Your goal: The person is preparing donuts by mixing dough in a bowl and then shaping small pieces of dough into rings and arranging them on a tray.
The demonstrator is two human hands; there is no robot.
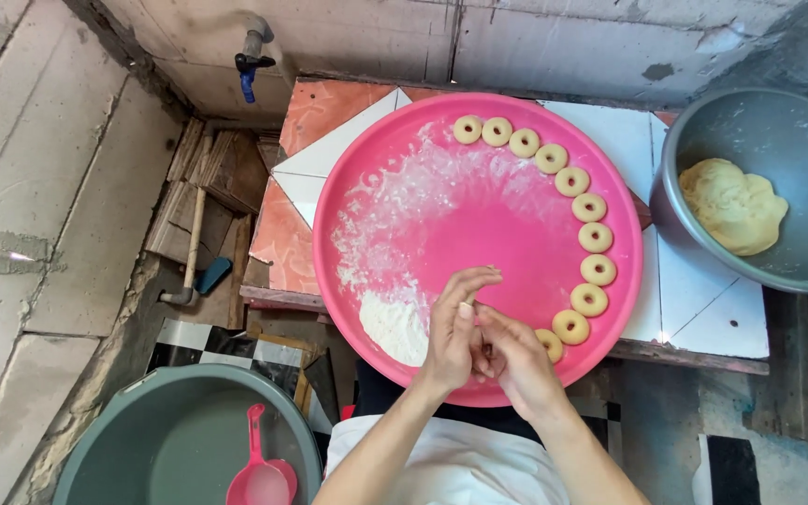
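A big round pink tray (441, 234) lies on a tiled table, dusted with white flour (395, 323) on its left and near side. Several small dough rings (589, 207) sit in a curved row along the tray's far and right rim. My left hand (453, 332) and my right hand (514, 357) are pressed together over the tray's near edge, fingers curled around a small piece of dough that is mostly hidden between them. The nearest ring (550, 343) lies just right of my right hand.
A grey metal bowl (797, 271) with a lump of dough (733, 206) stands at the right. A grey-green basin (133, 421) with a pink scoop (259, 477) sits on the floor at lower left. A wall tap (250, 65) and a hammer (191, 248) are to the left.
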